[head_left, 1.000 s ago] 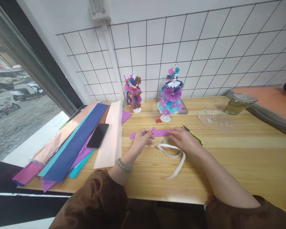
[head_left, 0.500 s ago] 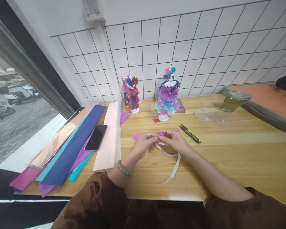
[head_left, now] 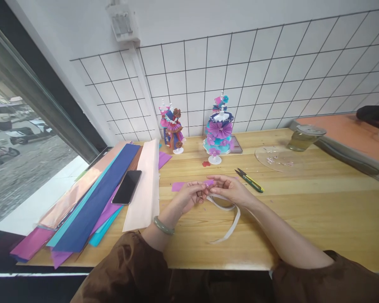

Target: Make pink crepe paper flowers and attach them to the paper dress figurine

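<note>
One small purple paper piece (head_left: 209,183) sits pinched in my left hand (head_left: 189,197); my right hand (head_left: 230,190), grip unclear, presumably steadies it.

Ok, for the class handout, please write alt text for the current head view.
A person's left hand and right hand are close together over a purple paper strip on a wooden table; any small piece between them is unclear. White ribbon and snips lie nearby, decorated figures behind.

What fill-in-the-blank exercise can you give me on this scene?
The paper strip by the left hand has the color ____.
The phone lies to the ____ of the paper strip.
The cup stands to the ____ of the scissors.
The ribbon by the right hand is colored ____.
Missing words: purple; left; right; white.
</note>
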The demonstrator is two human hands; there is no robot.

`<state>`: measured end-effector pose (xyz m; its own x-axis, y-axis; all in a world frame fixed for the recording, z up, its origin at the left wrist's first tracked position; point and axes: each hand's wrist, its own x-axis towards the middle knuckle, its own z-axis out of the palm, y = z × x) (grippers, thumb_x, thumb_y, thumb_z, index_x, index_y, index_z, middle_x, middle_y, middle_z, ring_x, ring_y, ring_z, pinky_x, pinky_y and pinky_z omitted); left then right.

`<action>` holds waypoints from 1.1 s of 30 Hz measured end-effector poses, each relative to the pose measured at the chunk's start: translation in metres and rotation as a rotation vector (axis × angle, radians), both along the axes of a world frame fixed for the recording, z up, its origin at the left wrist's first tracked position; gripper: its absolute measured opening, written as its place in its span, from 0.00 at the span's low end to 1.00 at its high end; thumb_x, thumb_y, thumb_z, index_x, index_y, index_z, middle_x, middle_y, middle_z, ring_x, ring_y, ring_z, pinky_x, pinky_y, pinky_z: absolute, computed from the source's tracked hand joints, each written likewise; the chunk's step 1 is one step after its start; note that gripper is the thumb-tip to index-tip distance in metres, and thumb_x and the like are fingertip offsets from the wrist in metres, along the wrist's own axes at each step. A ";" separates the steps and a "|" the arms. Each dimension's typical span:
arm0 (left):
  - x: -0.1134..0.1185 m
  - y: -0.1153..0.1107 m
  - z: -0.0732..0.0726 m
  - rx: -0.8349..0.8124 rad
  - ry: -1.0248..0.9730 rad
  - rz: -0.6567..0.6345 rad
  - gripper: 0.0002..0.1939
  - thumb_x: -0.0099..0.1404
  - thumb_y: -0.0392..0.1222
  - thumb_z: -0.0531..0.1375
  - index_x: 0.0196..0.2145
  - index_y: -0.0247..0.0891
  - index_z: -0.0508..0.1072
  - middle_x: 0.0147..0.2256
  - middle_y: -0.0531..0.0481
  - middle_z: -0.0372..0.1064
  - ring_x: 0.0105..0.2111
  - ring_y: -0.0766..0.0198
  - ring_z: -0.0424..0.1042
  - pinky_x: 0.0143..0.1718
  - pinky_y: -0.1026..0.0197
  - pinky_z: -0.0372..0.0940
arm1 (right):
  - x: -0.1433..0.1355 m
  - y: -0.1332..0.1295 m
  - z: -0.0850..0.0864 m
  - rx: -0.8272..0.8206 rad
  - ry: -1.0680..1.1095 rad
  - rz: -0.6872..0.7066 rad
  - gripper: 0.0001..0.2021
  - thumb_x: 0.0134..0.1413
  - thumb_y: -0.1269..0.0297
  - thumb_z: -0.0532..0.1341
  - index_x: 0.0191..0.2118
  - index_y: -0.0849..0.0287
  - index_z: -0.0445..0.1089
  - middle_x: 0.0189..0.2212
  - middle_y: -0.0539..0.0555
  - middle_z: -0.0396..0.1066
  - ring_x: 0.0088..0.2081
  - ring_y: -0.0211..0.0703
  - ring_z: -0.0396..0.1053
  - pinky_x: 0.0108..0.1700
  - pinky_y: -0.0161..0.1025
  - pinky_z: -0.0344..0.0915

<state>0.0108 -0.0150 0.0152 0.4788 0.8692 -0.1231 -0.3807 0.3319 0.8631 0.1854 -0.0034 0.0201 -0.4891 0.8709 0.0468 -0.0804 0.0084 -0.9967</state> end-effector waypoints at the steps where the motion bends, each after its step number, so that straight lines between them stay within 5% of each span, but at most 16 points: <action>1: 0.000 0.000 0.000 -0.002 0.008 -0.020 0.09 0.53 0.40 0.59 0.26 0.29 0.70 0.22 0.50 0.64 0.20 0.74 0.62 0.17 0.71 0.52 | -0.001 0.000 0.000 0.012 0.002 0.003 0.23 0.41 0.63 0.65 0.46 0.60 0.64 0.33 0.54 0.72 0.36 0.40 0.70 0.43 0.43 0.63; 7: 0.000 0.000 0.000 -0.001 0.026 -0.088 0.09 0.54 0.41 0.58 0.27 0.29 0.70 0.24 0.49 0.64 0.20 0.74 0.62 0.17 0.72 0.54 | -0.003 -0.002 0.000 0.070 -0.009 0.050 0.10 0.46 0.61 0.61 0.34 0.63 0.68 0.29 0.53 0.71 0.33 0.38 0.69 0.40 0.40 0.63; 27: -0.008 0.010 -0.010 -0.112 0.109 -0.077 0.21 0.58 0.54 0.51 0.32 0.30 0.69 0.27 0.42 0.71 0.21 0.67 0.68 0.17 0.69 0.58 | -0.007 -0.002 -0.003 0.084 -0.081 -0.147 0.16 0.42 0.52 0.62 0.33 0.60 0.70 0.29 0.52 0.71 0.29 0.38 0.67 0.34 0.37 0.63; 33: -0.003 0.005 -0.003 0.039 0.059 0.078 0.18 0.55 0.50 0.57 0.37 0.32 0.69 0.31 0.44 0.70 0.26 0.67 0.69 0.23 0.67 0.62 | -0.006 -0.002 0.000 0.006 -0.007 -0.248 0.15 0.41 0.54 0.63 0.32 0.60 0.71 0.23 0.49 0.68 0.22 0.32 0.61 0.29 0.34 0.60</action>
<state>0.0079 -0.0104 0.0127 0.4021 0.9085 -0.1139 -0.3524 0.2684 0.8965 0.1797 -0.0056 0.0199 -0.2610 0.9640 0.0499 -0.0680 0.0332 -0.9971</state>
